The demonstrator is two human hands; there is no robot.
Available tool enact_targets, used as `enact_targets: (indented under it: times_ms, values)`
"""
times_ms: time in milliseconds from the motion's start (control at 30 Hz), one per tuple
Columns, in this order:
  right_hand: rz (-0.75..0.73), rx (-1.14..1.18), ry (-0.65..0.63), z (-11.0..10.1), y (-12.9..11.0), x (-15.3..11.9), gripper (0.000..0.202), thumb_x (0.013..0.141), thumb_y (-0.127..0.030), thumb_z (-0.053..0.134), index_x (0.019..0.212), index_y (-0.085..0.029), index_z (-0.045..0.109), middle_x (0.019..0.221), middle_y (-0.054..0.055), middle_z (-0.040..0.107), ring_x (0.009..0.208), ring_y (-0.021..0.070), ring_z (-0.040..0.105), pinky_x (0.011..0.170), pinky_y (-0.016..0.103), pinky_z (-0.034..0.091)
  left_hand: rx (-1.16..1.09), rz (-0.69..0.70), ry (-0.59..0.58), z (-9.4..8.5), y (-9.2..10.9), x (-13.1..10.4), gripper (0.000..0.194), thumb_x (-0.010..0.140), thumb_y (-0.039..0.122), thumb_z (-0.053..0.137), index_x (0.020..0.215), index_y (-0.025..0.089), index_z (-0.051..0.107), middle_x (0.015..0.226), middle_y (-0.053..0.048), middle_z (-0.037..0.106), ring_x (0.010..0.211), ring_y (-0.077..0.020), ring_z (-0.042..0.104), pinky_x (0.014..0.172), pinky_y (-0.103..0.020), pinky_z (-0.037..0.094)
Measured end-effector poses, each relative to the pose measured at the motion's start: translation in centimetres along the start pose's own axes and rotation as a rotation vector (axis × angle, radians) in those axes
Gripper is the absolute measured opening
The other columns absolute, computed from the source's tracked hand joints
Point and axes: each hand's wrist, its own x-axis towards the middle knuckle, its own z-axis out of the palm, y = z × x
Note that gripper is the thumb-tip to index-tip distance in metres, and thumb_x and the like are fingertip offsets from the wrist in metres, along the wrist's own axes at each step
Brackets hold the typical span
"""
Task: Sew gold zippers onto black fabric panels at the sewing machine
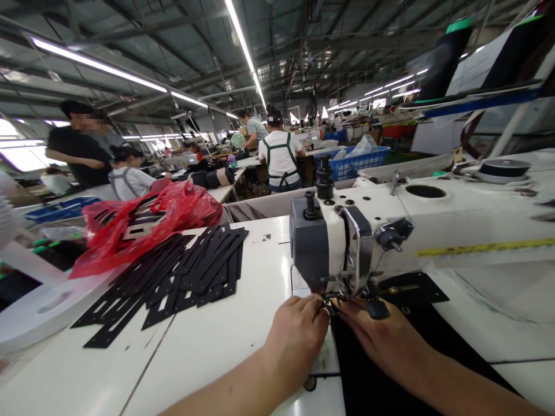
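Note:
Black fabric point(359, 375) lies under the head of a white sewing machine point(338, 242) and hangs toward me. My left hand point(299, 335) is closed at the left side of the presser foot, thumb and fingers pressed together by the fabric's edge. What its fingertips hold is hidden. To the right of the needle area, my right hand point(385, 332) lies flat on the fabric with fingers stretched toward the foot. Behind that hand is a black piece with a gold-coloured zipper point(401, 289). The needle itself is hidden by the fingers and machine parts.
Left on the white table point(208, 346) is a pile of black slotted strips point(191, 271). A red plastic bag point(151, 216) with more strips sits behind it. Black thread cones point(446, 58) stand upper right. Beyond are a blue basket point(359, 162) and several people at work.

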Motion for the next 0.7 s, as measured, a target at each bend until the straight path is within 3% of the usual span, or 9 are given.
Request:
enact_targets:
  times_ms: [700]
  values:
    - [-0.024, 0.005, 0.013, -0.33, -0.31, 0.52, 0.034, 0.085, -0.004, 0.036, 0.092, -0.019, 0.066, 0.085, 0.004, 0.069, 0.079, 0.0165, 0.065, 0.075, 0.028, 0.051, -0.001, 0.014, 0.005, 0.13, -0.11, -0.04, 0.011, 0.088, 0.01, 0.05, 0.091, 0.013, 0.06, 0.09, -0.008, 0.068, 0.08, -0.0204, 0.065, 0.064, -0.033, 0.053]
